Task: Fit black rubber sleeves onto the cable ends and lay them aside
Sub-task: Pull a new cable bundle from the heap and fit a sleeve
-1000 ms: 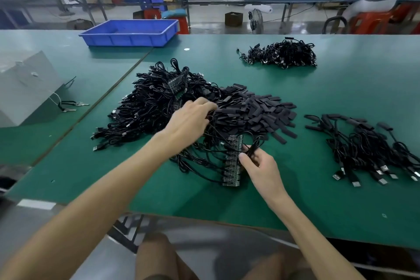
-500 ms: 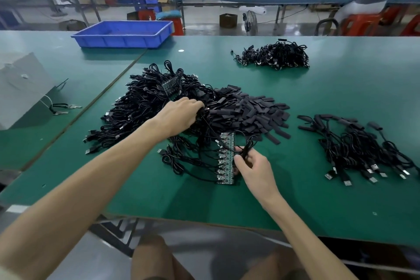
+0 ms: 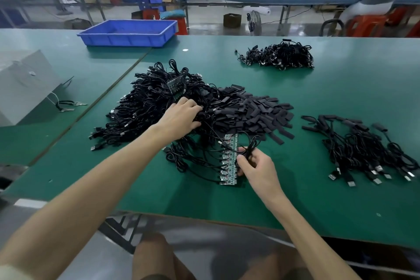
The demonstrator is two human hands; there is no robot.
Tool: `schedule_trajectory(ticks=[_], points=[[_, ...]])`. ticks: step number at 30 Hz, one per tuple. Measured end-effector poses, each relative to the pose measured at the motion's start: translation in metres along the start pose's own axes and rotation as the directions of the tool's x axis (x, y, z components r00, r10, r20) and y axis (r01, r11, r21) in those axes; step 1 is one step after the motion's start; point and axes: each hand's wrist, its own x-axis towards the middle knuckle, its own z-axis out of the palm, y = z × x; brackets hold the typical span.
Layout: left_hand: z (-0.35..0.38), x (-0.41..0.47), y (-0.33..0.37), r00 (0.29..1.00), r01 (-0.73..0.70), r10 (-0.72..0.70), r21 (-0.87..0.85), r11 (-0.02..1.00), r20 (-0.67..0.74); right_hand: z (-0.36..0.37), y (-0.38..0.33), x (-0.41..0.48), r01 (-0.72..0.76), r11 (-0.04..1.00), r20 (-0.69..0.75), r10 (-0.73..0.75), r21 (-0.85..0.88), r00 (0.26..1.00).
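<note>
Right hand (image 3: 256, 166): thumb and curled fingers pinch a looped black cable (image 3: 251, 146), with the loop standing at the hand's 12 o'clock. The hand sits just beside the right edge of a green circuit-board strip (image 3: 229, 159), which lies flat at its 9 o'clock with thin leads running off to the left. Left hand (image 3: 181, 118), at 10 o'clock from the right hand: palm down, fingers curled into the black tangle. The fingertips are buried, so I cannot tell whether anything is gripped. The cable heap (image 3: 145, 107) spreads from 9 to 11 o'clock of the left hand. Loose rubber sleeves (image 3: 256, 111) are piled at its 3 o'clock, touching the heap. Sleeved cables (image 3: 363, 150) lie apart at 3 o'clock of the right hand, metal plugs toward the near edge. A far bundle (image 3: 279, 54) sits at 12 o'clock, well back on the green table (image 3: 318, 200). Blue tray (image 3: 127, 34) at 11 o'clock, far edge. Grey box (image 3: 22, 84) at 9 o'clock.
</note>
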Motion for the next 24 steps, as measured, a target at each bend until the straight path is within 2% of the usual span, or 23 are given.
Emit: schedule_trajectory(ticks=[2,4,9,13,16,20,22,24], points=[[0.005,0.003,0.006,0.998,0.024,-0.018,0.094,0.995,-0.066,0.0,0.0,0.0,0.007,1.0,0.002,-0.007,-0.001,1.0],[0.006,0.005,0.005,0.994,0.024,-0.011,0.113,0.993,-0.112,0.0,0.0,0.0,0.016,1.0,0.001,-0.016,0.004,1.0],[-0.001,0.004,-0.011,0.978,0.057,-0.087,-0.156,0.986,-0.189,0.002,0.002,0.002,0.026,1.0,-0.003,-0.026,0.003,1.0],[-0.004,0.004,-0.012,0.977,0.038,-0.089,-0.255,0.966,-0.193,0.002,0.003,0.003,0.031,0.999,-0.004,-0.031,0.007,1.0],[-0.004,0.003,-0.014,0.982,0.0,-0.083,-0.441,0.898,-0.168,0.003,0.004,0.003,0.031,0.999,-0.004,-0.031,0.015,1.0],[-0.013,0.0,-0.008,0.951,-0.059,-0.141,-0.61,0.79,-0.274,0.003,0.006,0.003,0.029,0.999,-0.015,-0.029,0.022,0.999],[-0.02,0.001,-0.002,0.958,-0.05,-0.163,-0.694,0.718,-0.237,0.003,0.007,0.003,0.029,0.999,-0.017,-0.028,0.027,0.999],[-0.024,0.001,0.003,0.982,-0.031,-0.128,-0.782,0.623,-0.141,0.002,0.008,0.003,0.029,0.999,-0.02,-0.029,0.024,0.999]])
